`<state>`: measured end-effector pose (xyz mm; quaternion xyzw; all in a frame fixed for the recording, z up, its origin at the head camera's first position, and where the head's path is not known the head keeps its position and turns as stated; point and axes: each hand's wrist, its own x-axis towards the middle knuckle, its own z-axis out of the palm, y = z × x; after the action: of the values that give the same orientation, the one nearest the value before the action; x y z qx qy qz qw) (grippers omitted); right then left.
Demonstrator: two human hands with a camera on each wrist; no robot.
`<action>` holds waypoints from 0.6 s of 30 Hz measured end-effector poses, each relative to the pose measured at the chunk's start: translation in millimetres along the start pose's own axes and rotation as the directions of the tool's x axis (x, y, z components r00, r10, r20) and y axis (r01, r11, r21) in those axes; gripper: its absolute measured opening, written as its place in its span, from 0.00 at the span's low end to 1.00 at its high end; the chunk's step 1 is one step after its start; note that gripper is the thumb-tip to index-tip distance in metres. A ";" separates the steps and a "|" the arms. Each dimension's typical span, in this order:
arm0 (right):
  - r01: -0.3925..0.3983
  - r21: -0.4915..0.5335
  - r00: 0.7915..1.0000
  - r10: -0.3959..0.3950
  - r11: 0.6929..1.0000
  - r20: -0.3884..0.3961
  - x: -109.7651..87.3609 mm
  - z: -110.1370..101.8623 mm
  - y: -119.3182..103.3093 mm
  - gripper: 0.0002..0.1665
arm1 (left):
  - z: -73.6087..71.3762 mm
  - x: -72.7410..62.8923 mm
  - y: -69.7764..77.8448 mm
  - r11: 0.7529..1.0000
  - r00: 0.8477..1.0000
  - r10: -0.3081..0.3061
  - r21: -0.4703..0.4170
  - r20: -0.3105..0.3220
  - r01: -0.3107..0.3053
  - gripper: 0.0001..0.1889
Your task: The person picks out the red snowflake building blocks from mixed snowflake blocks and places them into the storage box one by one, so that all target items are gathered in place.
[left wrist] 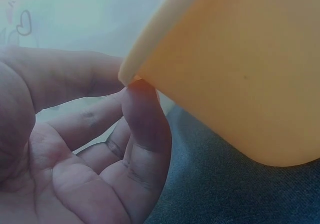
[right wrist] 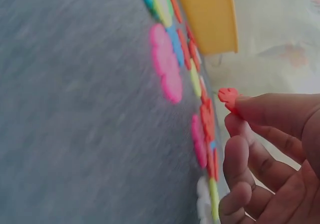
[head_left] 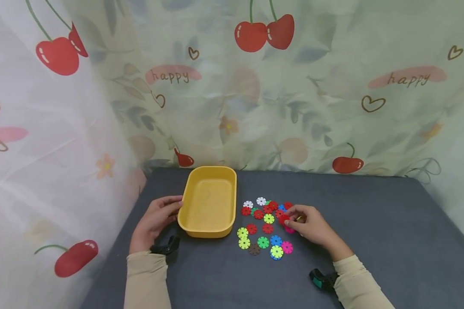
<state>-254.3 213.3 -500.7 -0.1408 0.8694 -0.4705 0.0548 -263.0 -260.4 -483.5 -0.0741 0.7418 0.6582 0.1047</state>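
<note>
My left hand pinches the left rim of a yellow plastic tray; the left wrist view shows thumb and finger on either side of the tray's rim. In the right wrist view, a red snowflake disc is pinched between the thumb and index finger of my right hand, raised off the table. Below and beside that hand lie several flat notched snowflake discs, including white, green, blue, pink, brown and yellow-green ones.
A dark grey cloth covers the table. Behind it hangs a curtain printed with cherries and hearts, and another patterned sheet hangs on the left. Black straps with small devices are worn at both wrists.
</note>
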 end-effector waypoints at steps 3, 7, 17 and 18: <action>0.030 0.034 1.000 -0.030 0.999 -0.010 2.6 5.2 -6.7 0.14 | 0.2 0.0 0.6 1.000 1.000 0.000 0.009 0.006 0.000 0.25; 0.065 0.091 0.998 -0.065 0.994 -0.003 8.5 16.0 -14.9 0.15 | 0.3 -0.3 0.8 1.000 1.000 -0.007 0.013 -0.002 0.007 0.24; 0.053 0.240 0.999 -0.051 0.969 -0.013 22.4 39.9 -42.7 0.14 | 1.0 -0.2 0.9 1.000 1.000 -0.004 0.017 -0.003 0.004 0.25; 0.052 0.253 0.999 -0.051 0.966 -0.012 24.3 42.9 -45.8 0.14 | 0.9 -0.4 1.1 1.000 1.000 -0.006 0.018 -0.006 0.006 0.25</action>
<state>-258.9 148.0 -485.3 -0.1540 0.7985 -0.5791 0.0578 -262.8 -259.3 -482.4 -0.0771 0.7478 0.6510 0.1052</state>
